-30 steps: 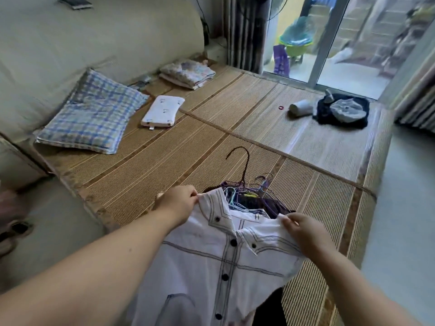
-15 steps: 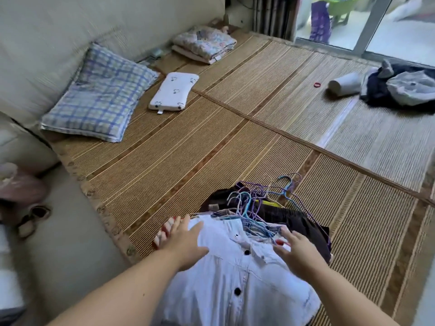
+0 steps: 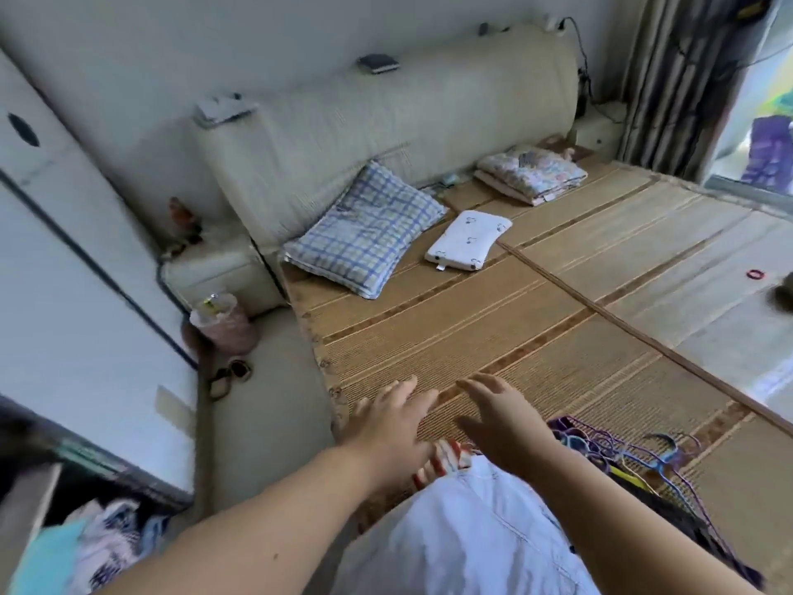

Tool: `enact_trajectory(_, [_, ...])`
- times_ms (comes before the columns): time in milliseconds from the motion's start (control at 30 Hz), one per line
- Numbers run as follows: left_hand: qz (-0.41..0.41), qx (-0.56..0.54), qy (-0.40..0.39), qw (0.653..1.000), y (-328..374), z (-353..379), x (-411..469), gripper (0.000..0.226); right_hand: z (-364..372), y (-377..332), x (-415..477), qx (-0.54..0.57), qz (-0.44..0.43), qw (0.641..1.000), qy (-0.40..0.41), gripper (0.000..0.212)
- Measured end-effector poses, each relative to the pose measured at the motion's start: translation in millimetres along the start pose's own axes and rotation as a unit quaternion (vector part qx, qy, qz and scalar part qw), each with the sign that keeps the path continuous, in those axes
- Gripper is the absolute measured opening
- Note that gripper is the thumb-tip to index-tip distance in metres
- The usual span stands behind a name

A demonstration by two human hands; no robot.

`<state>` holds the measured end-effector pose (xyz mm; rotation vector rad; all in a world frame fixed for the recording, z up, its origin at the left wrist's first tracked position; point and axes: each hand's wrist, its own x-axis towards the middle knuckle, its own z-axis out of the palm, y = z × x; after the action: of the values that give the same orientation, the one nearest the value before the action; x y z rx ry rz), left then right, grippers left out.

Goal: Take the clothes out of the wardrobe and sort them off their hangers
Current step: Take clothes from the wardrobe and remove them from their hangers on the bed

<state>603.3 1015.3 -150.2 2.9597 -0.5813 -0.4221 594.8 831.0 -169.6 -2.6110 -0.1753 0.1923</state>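
White shirt (image 3: 467,534): lower part cut off by bottom edge; collar area covered by both forearms. Striped garment (image 3: 446,455): mostly hidden beneath left hand (image 3: 386,427) and shirt; type not determinable. Hanger bundle (image 3: 609,448): tangled, count not readable; near side concealed behind right hand (image 3: 502,418). Dark clothing (image 3: 686,521) under hangers: partly covered, cut off lower right. Wardrobe contents (image 3: 98,547): blurred, cropped at bottom left. Dark object (image 3: 783,289) at right edge: cropped, possibly a garment. Red ring (image 3: 755,274) on bed mat: too small to identify.
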Motion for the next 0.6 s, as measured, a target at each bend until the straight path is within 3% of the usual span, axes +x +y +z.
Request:
enact_trajectory(300, [-0.130,0.151,0.151,0.968,-151.8,-135.6,-210.9,0.072,-17.3,-258.2,14.5,-0.028,-0.279,0.960,0.020,0.065])
enact_trajectory(467, [-0.267,0.211,0.249,0.907,-217.6,-201.0,-350.8,0.072,-14.2,-403.4,5.0,-0.015,-0.402,0.915,0.036,0.066])
enact_trajectory(600, [-0.356,0.250,0.332,0.837,-246.1,-243.6,-446.3,0.075,-17.3,-525.7,-9.1,-0.021,-0.493,0.868,0.058,0.069])
